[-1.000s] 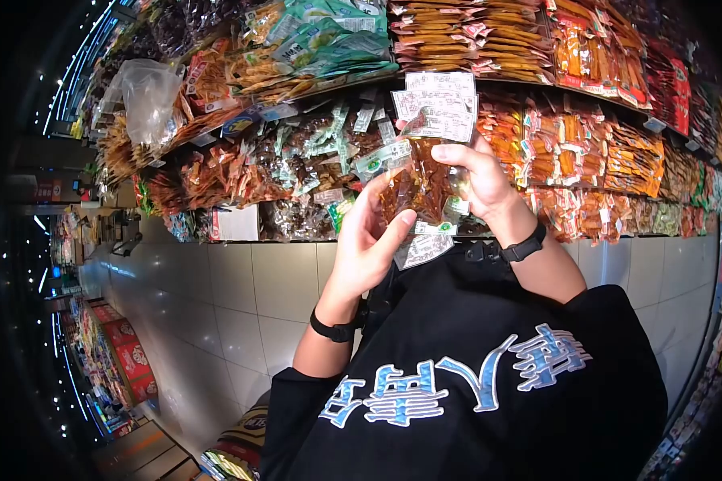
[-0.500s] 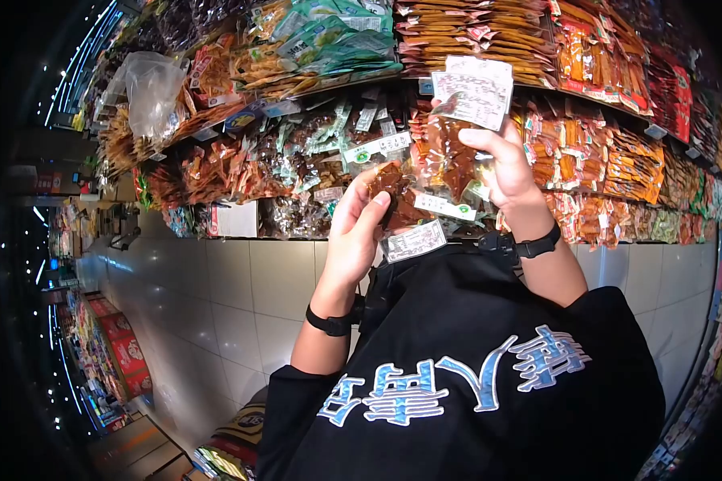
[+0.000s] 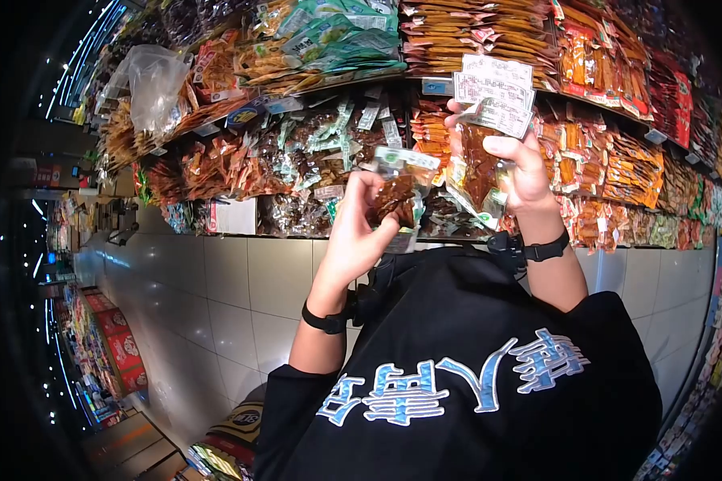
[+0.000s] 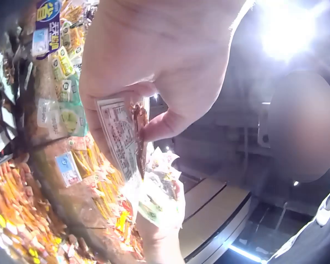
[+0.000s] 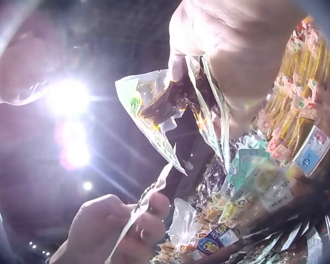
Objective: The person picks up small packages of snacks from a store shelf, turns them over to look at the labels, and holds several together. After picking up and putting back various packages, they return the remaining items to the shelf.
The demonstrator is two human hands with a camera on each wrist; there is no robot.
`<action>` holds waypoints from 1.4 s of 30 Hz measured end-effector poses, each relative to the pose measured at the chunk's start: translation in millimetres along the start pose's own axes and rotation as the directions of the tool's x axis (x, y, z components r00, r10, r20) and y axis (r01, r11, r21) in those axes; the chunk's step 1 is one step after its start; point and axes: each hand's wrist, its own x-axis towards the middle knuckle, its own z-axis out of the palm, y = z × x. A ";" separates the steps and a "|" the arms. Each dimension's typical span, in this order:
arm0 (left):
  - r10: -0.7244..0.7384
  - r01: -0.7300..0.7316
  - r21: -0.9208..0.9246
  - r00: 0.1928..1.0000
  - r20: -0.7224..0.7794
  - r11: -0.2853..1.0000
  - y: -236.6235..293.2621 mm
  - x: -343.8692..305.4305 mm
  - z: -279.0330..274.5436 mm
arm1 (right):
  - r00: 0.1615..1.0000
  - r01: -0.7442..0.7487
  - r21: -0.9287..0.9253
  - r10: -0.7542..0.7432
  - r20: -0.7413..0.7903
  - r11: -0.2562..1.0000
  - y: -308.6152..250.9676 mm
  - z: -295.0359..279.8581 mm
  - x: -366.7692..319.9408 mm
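Note:
My left hand (image 3: 353,240) pinches a clear packet of dark brown snack (image 3: 395,199) between thumb and fingers, tilted so its pale printed end faces up. In the left wrist view, the packet's printed label (image 4: 120,135) shows beside the thumb. To the right, my right hand (image 3: 525,172) grips more such packets (image 3: 477,164), thumb across the front. White printed labels (image 3: 496,92) fan out above that thumb. The right wrist view shows a green-marked packet corner (image 5: 136,104) splayed below the right hand. A gap separates the two hands' packets.
Shelves of bagged snacks run ahead: teal bags (image 3: 341,40) upper left, orange packets (image 3: 590,156) to the right, dark packets (image 3: 297,152) behind the left hand. A clear plastic bag (image 3: 156,88) hangs at left. Tiled floor (image 3: 225,280) lies below.
The hands, earlier close together with their packets overlapping, have moved apart. My right hand went right with its packets; the left hand's packet is now tipped to a different angle.

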 end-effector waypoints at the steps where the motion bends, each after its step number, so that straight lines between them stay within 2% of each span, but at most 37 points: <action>1: -0.016 0.010 0.205 0.999 0.031 0.979 3.7 0.3 -3.3 | 0.999 -0.024 -0.007 0.025 0.045 1.000 -3.9 1.9 -1.2; 2: -0.040 0.014 0.402 0.998 0.057 0.916 7.9 0.2 -5.7 | 0.995 -0.049 -0.016 0.050 0.090 0.999 -6.0 3.0 -1.8; 3: -0.098 0.052 0.404 0.991 0.094 0.913 14.3 0.0 -6.5 | 0.990 -0.026 -0.092 0.038 0.136 0.995 -4.4 2.1 -0.8; 4: -0.110 0.042 0.403 0.983 0.147 0.914 17.7 -0.4 -7.7 | 0.967 -0.051 -0.061 0.064 0.248 0.997 -5.6 3.7 0.5; 7: -0.167 0.045 0.411 0.949 0.266 0.910 27.1 -0.4 -12.2 | 0.928 -0.142 -0.237 0.212 0.305 0.961 -2.2 4.5 0.9; 8: -0.169 0.047 0.388 0.943 0.285 0.920 27.0 -0.3 -15.4 | 0.937 -0.147 -0.291 0.227 0.267 0.945 5.1 2.0 -0.6; 10: -0.168 0.050 0.342 0.931 0.325 0.938 25.6 -0.4 -21.8 | 0.918 -0.133 -0.335 0.243 0.314 0.933 11.5 1.5 2.0; 11: -0.216 0.126 0.274 0.920 0.326 0.953 25.2 -0.8 -24.1 | 0.913 -0.147 -0.325 0.255 0.318 0.934 14.1 0.4 3.1; 14: -0.207 0.150 0.203 0.932 0.298 0.968 20.9 -1.5 -33.0 | 0.908 -0.185 -0.304 0.281 0.311 0.934 22.0 -0.8 4.9; 15: -0.169 0.111 0.194 0.934 0.314 0.975 24.6 -0.2 -35.3 | 0.914 -0.191 -0.302 0.281 0.292 0.934 24.6 0.3 3.9; 18: -0.086 0.117 -0.130 0.971 0.223 0.985 13.8 -2.2 -45.7 | 0.947 -0.176 -0.212 0.224 0.229 0.961 27.8 9.7 1.1; 19: -0.139 0.218 -0.300 0.955 0.262 0.929 9.2 -4.3 -56.0 | 0.955 -0.174 -0.162 0.207 0.211 0.971 29.9 9.9 2.1; 20: -0.107 0.289 -0.511 0.929 0.355 0.809 1.0 -4.8 -67.1 | 0.963 -0.171 -0.111 0.190 0.193 0.979 32.5 10.0 2.8; 22: 0.023 0.139 -0.591 0.966 0.259 0.795 6.1 -6.7 -50.4 | 0.984 -0.176 -0.070 0.178 0.031 0.982 38.5 14.6 3.1; 23: 0.025 0.119 -0.533 0.967 0.255 0.838 7.6 -6.5 -46.8 | 0.985 -0.170 -0.063 0.168 -0.035 0.983 42.3 16.6 3.2; 24: 0.113 0.011 -0.483 0.967 0.227 0.876 -4.9 -5.5 -42.9 | 0.982 -0.165 -0.058 0.158 -0.102 0.985 46.5 18.0 3.0; 26: 0.118 -0.102 -0.250 0.992 0.046 0.963 -0.7 -3.7 -17.4 | 0.981 -0.149 -0.055 0.140 -0.135 0.987 52.0 21.7 2.2; 27: 0.118 -0.121 -0.079 0.992 -0.040 0.990 -5.3 -0.1 -12.8 | 0.980 -0.142 -0.054 0.133 -0.151 0.988 53.5 25.6 1.0; 29: -0.091 0.062 -0.192 0.985 -0.147 0.979 -0.2 -1.3 -16.6 | 0.980 -0.155 -0.068 0.144 -0.140 0.986 48.7 36.1 -4.6; 31: -0.176 0.061 -0.368 0.941 -0.288 0.928 0.5 2.4 -19.9 | 0.983 -0.148 -0.018 0.145 -0.116 0.989 44.9 39.1 -7.0; 32: -0.112 -0.013 -0.462 0.964 -0.242 0.887 6.6 2.7 -23.7 | 0.985 -0.142 0.007 0.142 -0.098 0.990 40.8 39.3 -7.7; 34: -0.091 -0.017 -0.531 0.980 -0.177 0.847 18.0 1.4 -30.0 | 0.983 -0.167 0.100 0.173 -0.055 0.981 31.2 34.6 -6.3; 36: -0.050 -0.025 -0.475 0.988 -0.145 0.879 19.9 -2.0 -36.2 | 0.982 -0.158 0.098 0.167 -0.087 0.983 21.1 36.0 -7.5; 37: -0.032 -0.030 -0.456 0.991 -0.127 0.890 19.5 -2.3 -38.6 | 0.984 -0.174 0.120 0.178 -0.028 0.977 16.7 35.1 -8.4; 38: -0.014 -0.035 -0.436 0.994 -0.107 0.899 19.3 -2.9 -40.4 | 0.986 -0.163 0.060 0.165 -0.021 0.985 15.8 31.9 -8.0; 40: -0.041 -0.013 -0.402 0.991 -0.126 0.916 20.7 -4.8 -39.7 | 0.979 -0.202 0.120 0.197 0.046 0.972 16.4 23.6 -7.4; 42: -0.041 -0.017 -0.381 0.989 -0.143 0.924 22.7 -6.4 -35.7 | 0.985 -0.172 0.164 0.174 0.003 0.971 18.6 28.0 -9.3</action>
